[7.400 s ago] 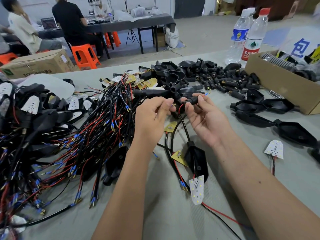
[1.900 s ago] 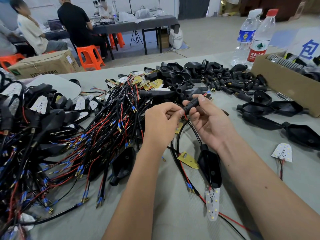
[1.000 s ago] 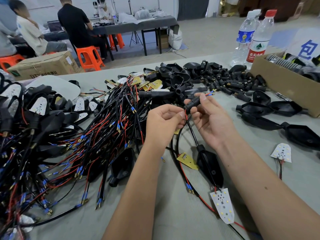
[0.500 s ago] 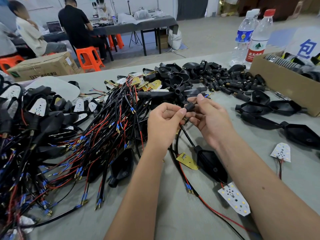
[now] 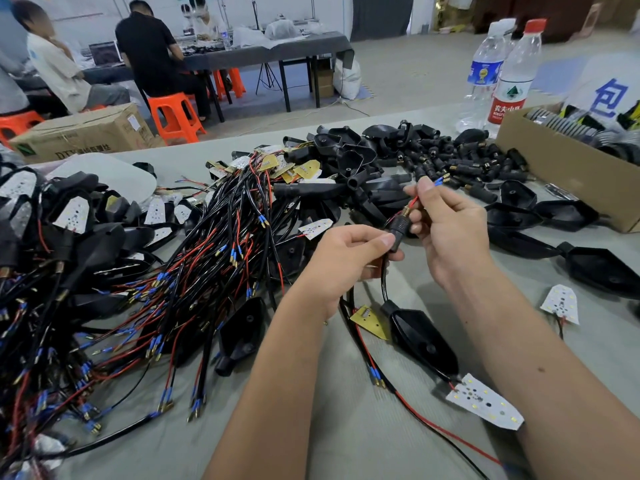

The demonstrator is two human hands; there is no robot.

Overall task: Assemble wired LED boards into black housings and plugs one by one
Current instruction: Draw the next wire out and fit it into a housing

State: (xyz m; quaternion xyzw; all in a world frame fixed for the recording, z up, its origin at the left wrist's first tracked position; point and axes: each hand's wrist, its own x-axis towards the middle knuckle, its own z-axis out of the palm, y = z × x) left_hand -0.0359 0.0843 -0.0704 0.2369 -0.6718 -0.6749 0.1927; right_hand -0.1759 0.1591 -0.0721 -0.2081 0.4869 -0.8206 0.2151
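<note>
My left hand (image 5: 341, 259) pinches the lower end of a small black plug (image 5: 398, 228) above the table centre. My right hand (image 5: 450, 230) pinches the red and black wires (image 5: 415, 200) that stick out of the plug's brass end, their blue tips above my fingers. A black cable runs down from the plug into a black housing (image 5: 420, 336) lying on the table. A white LED board (image 5: 485, 405) lies at the housing's near tip, joined by a red wire.
A tangle of wired LED boards (image 5: 214, 258) and finished pieces fills the left of the table. Loose housings and plugs (image 5: 433, 157) are heaped at the back. A cardboard box (image 5: 568, 174) and two bottles (image 5: 509, 81) stand at right. A spare LED board (image 5: 561, 304) lies right.
The wire ends have come further out of the plug's top, and my right hand has risen with them. The LED board slid right and nearer the housing's tip.
</note>
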